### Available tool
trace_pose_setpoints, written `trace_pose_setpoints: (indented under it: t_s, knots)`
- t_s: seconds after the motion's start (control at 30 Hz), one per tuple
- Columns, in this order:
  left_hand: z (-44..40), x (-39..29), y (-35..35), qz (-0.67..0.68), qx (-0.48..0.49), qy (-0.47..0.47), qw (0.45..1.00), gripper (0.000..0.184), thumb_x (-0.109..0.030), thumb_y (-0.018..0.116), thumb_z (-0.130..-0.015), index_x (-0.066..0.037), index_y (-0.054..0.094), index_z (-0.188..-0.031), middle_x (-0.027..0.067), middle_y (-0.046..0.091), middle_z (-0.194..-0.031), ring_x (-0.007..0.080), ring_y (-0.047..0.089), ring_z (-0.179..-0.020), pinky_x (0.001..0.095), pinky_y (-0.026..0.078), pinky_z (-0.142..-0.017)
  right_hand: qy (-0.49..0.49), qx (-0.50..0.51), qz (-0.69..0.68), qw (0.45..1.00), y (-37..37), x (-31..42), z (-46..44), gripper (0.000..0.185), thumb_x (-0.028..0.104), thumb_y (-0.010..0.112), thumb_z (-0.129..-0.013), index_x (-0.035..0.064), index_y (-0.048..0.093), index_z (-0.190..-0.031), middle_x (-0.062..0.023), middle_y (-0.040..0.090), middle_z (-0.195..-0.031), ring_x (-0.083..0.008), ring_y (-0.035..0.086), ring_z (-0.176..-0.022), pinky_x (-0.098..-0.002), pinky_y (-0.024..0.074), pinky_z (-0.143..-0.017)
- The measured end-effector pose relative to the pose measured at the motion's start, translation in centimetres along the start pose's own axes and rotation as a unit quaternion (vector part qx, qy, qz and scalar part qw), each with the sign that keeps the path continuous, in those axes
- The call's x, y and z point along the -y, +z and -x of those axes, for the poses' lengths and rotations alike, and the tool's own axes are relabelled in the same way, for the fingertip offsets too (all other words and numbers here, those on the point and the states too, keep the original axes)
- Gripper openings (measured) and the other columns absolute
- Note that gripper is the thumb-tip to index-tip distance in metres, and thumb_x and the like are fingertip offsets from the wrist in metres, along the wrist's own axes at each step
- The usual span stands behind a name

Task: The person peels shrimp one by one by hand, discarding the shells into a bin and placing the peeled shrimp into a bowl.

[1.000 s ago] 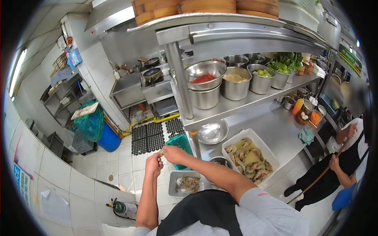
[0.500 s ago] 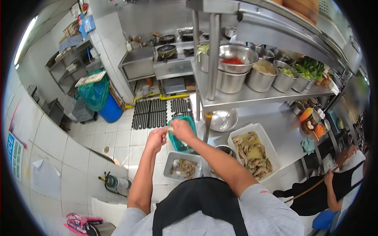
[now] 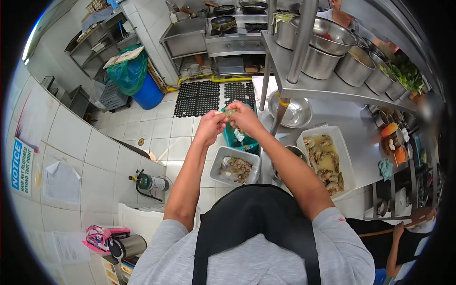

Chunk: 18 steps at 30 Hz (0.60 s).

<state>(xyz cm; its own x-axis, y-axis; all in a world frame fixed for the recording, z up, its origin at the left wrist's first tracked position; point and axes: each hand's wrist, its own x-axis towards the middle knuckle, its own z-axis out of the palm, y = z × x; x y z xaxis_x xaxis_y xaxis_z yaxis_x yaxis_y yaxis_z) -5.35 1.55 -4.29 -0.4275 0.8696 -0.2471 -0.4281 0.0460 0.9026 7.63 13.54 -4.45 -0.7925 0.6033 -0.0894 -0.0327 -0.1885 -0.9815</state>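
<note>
My left hand [image 3: 211, 127] and my right hand [image 3: 243, 119] are close together at mid-view, fingers pinched on a small greyish-green shrimp [image 3: 230, 113] between them. The fingers partly cover it. Below them is a bin lined with a green bag [image 3: 232, 138], with some whitish scraps inside. Nearer my body, a white tub [image 3: 214, 176] holds shrimp pieces and some clear plastic. To the right on the steel counter, a larger white tub [image 3: 350, 164] has whole shrimp lying in yellowish liquid. A metal pot beside it is partly hidden by my right forearm.
A steel bowl [image 3: 295, 113] rests on the counter behind the shelf post [image 3: 304, 42]. Above, the steel shelf [image 3: 327, 88] carries several pots. A co-worker [image 3: 389, 242] grips a wooden stick at lower right; another person stands behind the shelf. A fire extinguisher [image 3: 151, 182] is at left.
The view has tilted down and swung, so the surroundings sit differently. Both hands remain together over the bin, now turned so the shrimp shows more. The second person has come into view behind the shelf.
</note>
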Motion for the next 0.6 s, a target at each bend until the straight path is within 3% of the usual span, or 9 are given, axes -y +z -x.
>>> trace_pose_setpoints:
  t_s: [0.07, 0.1, 0.2, 0.3, 0.43, 0.47, 0.6]
  knots:
    - [-0.4, 0.1, 0.6, -0.011, 0.019, 0.000, 1.000, 0.007, -0.013, 0.065, -0.097, -0.007, 0.061, -0.098, 0.0006, 0.065, -0.083, 0.0061, 0.056, -0.065, 0.0199, 0.047, -0.059, -0.052, -0.030, 0.074, 0.996, -0.2, 0.0, -0.2, 0.018, 0.016, 0.068, -0.086, 0.0023, 0.066, -0.098, -0.0056, 0.069, -0.086, -0.0104, 0.061, -0.069, -0.0279, 0.0481, -0.059]
    - [0.0, -0.4, 1.3, -0.020, 0.014, -0.004, 1.000, 0.006, -0.011, 0.066, -0.096, -0.007, 0.062, -0.095, 0.0006, 0.065, -0.082, 0.0059, 0.054, -0.065, 0.0193, 0.045, -0.057, -0.023, -0.027, 0.049, 0.998, -0.6, 0.1, -0.1, 0.016, 0.016, 0.070, -0.084, 0.0019, 0.068, -0.090, -0.0061, 0.070, -0.084, -0.0115, 0.062, -0.073, -0.0290, 0.0494, -0.064]
    - [-0.3, -0.8, 1.8, -0.036, 0.011, -0.014, 0.999, 0.005, -0.010, 0.066, -0.094, -0.007, 0.062, -0.093, 0.0002, 0.065, -0.079, 0.0059, 0.054, -0.063, 0.0197, 0.044, -0.055, -0.172, -0.063, 0.188, 0.965, -0.8, 0.1, 0.1, 0.018, 0.017, 0.071, -0.083, 0.0019, 0.069, -0.092, -0.0081, 0.071, -0.084, -0.0153, 0.064, -0.074, -0.0312, 0.0512, -0.068]
    - [-1.3, -1.5, 1.5, -0.048, 0.023, -0.062, 0.997, 0.004, -0.009, 0.066, -0.092, -0.007, 0.063, -0.091, 0.0000, 0.065, -0.076, 0.0058, 0.055, -0.060, 0.0201, 0.044, -0.054, -0.201, -0.063, 0.179, 0.961, -1.0, -0.4, -0.2, 0.018, 0.017, 0.072, -0.082, 0.0019, 0.069, -0.090, -0.0101, 0.071, -0.084, -0.0174, 0.066, -0.075, -0.0323, 0.0520, -0.070]
    - [-1.7, -1.7, 0.7, -0.054, 0.055, -0.099, 0.992, 0.004, -0.011, 0.066, -0.092, -0.008, 0.064, -0.090, 0.0005, 0.066, -0.076, 0.0059, 0.058, -0.059, 0.0209, 0.045, -0.051, -0.223, -0.065, 0.243, 0.942, -1.4, -0.2, 0.0, 0.017, 0.017, 0.072, -0.081, 0.0012, 0.069, -0.085, -0.0102, 0.071, -0.081, -0.0175, 0.066, -0.073, -0.0320, 0.0516, -0.068]
    - [-1.9, -1.6, 0.5, -0.038, 0.053, -0.111, 0.992, 0.007, -0.012, 0.066, -0.094, -0.007, 0.064, -0.089, 0.0009, 0.066, -0.076, 0.0056, 0.058, -0.059, 0.0210, 0.045, -0.049, -0.167, -0.046, 0.236, 0.956, -1.3, 0.1, 0.4, 0.014, 0.015, 0.070, -0.083, 0.0014, 0.068, -0.087, -0.0052, 0.068, -0.083, -0.0106, 0.061, -0.079, -0.0278, 0.0500, -0.073]
    - [-2.6, -1.4, -0.5, 0.055, 0.065, -0.195, 0.977, 0.010, -0.012, 0.064, -0.096, -0.004, 0.064, -0.089, 0.0016, 0.065, -0.077, 0.0057, 0.058, -0.060, 0.0190, 0.046, -0.048, -0.144, -0.046, 0.258, 0.954, -1.2, -0.3, 0.3, 0.015, 0.015, 0.069, -0.085, 0.0010, 0.069, -0.088, -0.0043, 0.069, -0.079, -0.0103, 0.061, -0.073, -0.0287, 0.0497, -0.067]
